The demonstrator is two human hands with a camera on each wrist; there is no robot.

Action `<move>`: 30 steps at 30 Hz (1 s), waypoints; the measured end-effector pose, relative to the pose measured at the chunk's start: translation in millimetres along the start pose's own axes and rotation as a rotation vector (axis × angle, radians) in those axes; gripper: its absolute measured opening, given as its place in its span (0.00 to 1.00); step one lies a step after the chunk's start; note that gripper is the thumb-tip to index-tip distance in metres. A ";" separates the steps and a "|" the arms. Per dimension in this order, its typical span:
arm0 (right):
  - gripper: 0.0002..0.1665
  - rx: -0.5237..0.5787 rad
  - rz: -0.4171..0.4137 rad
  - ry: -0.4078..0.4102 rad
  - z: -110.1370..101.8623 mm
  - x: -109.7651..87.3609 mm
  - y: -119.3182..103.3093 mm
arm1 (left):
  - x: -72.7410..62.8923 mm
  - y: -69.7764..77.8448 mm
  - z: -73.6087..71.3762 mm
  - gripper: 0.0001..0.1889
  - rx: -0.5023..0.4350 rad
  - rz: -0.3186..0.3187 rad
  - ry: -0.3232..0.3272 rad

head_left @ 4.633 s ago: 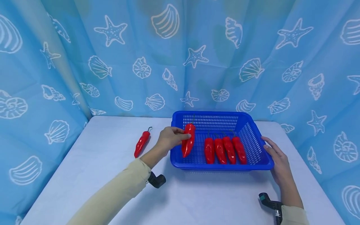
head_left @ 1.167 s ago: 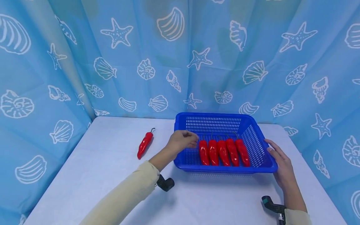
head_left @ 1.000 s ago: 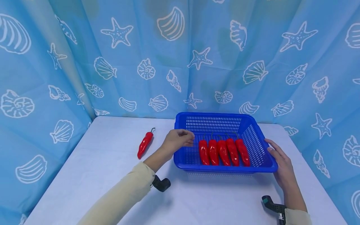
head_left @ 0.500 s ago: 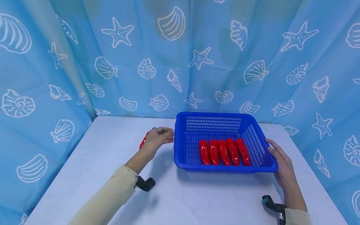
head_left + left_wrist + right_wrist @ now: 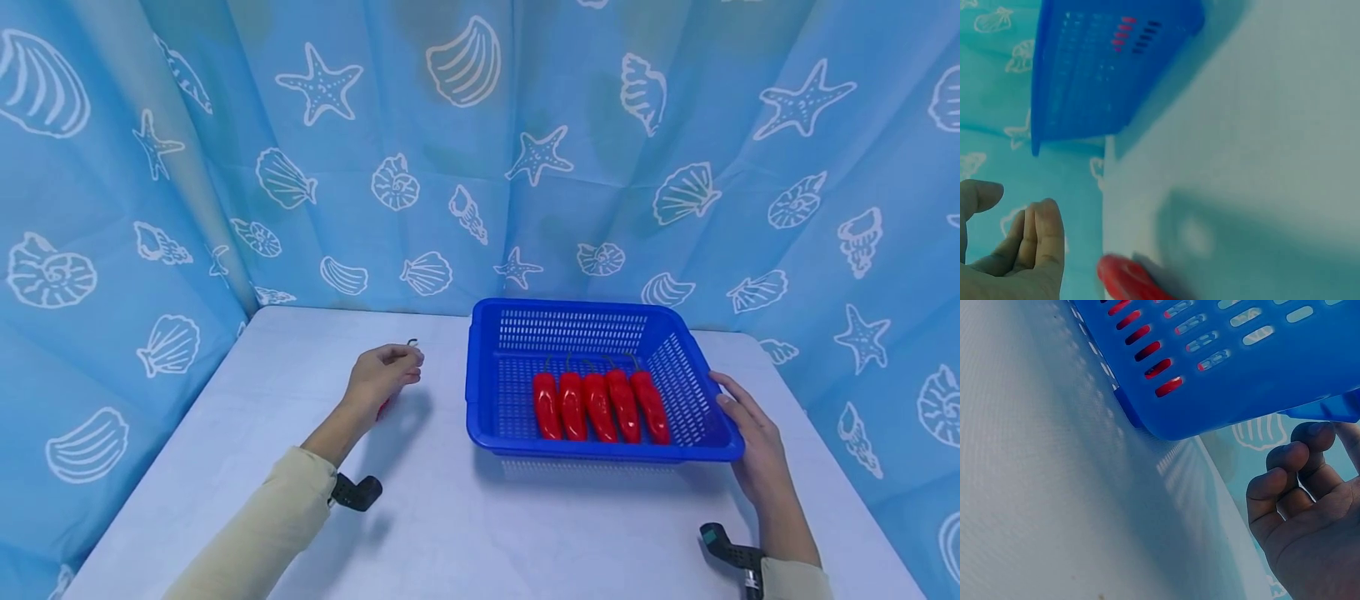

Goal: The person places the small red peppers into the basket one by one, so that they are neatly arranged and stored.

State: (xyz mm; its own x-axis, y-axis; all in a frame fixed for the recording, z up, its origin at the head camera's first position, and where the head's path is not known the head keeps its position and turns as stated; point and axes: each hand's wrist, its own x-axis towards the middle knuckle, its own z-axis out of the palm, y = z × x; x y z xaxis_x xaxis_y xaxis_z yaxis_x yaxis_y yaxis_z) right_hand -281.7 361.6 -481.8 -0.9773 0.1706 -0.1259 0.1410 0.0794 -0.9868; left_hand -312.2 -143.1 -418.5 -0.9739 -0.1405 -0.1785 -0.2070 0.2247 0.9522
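A red chili pepper (image 5: 1129, 280) lies on the table, mostly covered by my left hand (image 5: 381, 379) in the head view, with its dark stem showing past the fingers. The left hand hovers over it holding nothing; a gap shows between thumb and fingers in the left wrist view. Several red chili peppers (image 5: 597, 408) lie side by side in the blue plastic basket (image 5: 570, 448), stems pointing away. My right hand (image 5: 757, 446) holds the basket's right rim, with the other fingers (image 5: 1266, 487) curled below the rim and apart from the basket wall.
The white-covered table (image 5: 480, 533) stands before a blue curtain (image 5: 450, 150) with shell and starfish prints. The basket occupies the right half of the table near the back edge. A black camera mount (image 5: 356, 492) juts from the left wrist, another mount (image 5: 727, 546) from the right.
My left hand put a chili pepper into the basket at the row's left end, let go, and moved left, out of the basket, over the loose pepper. The right hand has stayed at the rim.
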 end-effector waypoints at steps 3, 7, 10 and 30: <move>0.35 0.009 0.006 -0.002 0.9 -0.3 0.4 | 2.8 -4.6 -9.0 0.20 0.046 -0.025 0.018; 0.36 0.007 0.015 -0.003 2.5 0.5 1.3 | 6.4 -9.6 -21.8 0.22 0.081 -0.054 0.041; 0.36 0.007 0.024 0.005 2.5 1.3 1.2 | 8.7 -13.0 -28.5 0.24 0.103 -0.074 0.054; 0.36 0.002 0.031 0.001 0.9 0.9 -1.9 | 96.4 -115.4 -36.1 0.26 0.253 -0.074 0.193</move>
State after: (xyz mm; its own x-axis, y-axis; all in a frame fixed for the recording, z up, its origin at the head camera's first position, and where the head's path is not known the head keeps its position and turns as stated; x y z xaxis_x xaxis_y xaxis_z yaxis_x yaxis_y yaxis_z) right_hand -283.0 360.7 -480.1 -0.9723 0.1740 -0.1561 0.1706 0.0720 -0.9827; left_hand -378.8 -217.4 -536.7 -0.9248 -0.3398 -0.1713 -0.3163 0.4364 0.8423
